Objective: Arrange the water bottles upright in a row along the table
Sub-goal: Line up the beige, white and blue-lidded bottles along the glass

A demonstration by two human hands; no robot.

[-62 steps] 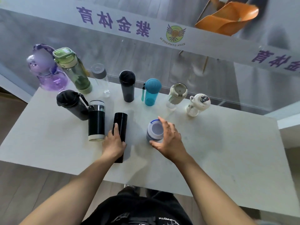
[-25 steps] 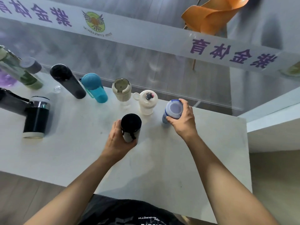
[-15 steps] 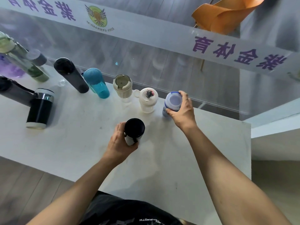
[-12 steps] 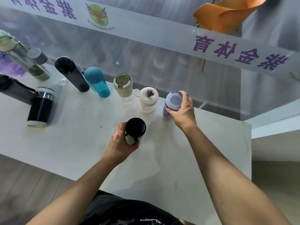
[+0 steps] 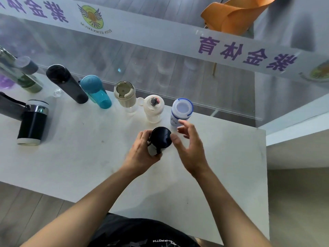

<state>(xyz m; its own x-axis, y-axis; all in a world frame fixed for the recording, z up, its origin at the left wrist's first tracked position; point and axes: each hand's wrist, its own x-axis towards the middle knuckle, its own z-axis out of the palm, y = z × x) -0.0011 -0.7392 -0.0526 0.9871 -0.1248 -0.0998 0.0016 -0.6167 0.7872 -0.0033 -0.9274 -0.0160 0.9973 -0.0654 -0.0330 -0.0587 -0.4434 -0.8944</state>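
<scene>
A row of upright bottles runs along the far edge of the white table (image 5: 222, 166): a dark bottle (image 5: 65, 83), a teal bottle (image 5: 96, 91), a beige bottle (image 5: 125, 94), a white bottle (image 5: 154, 108) and a blue-rimmed white bottle (image 5: 181, 111) at the right end. My left hand (image 5: 142, 154) grips a black bottle (image 5: 160, 138) upright, just in front of the row. Right beside it, my right hand (image 5: 190, 147) hovers with fingers spread, its thumb near the black cap, holding nothing.
A black steel-topped flask (image 5: 33, 122) and a dark handled bottle (image 5: 9, 106) stand at the left, with green, clear and purple bottles (image 5: 23, 75) behind. A glass wall lines the far table edge. An orange chair (image 5: 235, 13) is beyond it.
My right hand let go of the blue-rimmed bottle, which now stands in the row, and drew back beside the black bottle. My left hand carried the black bottle a little forward.
</scene>
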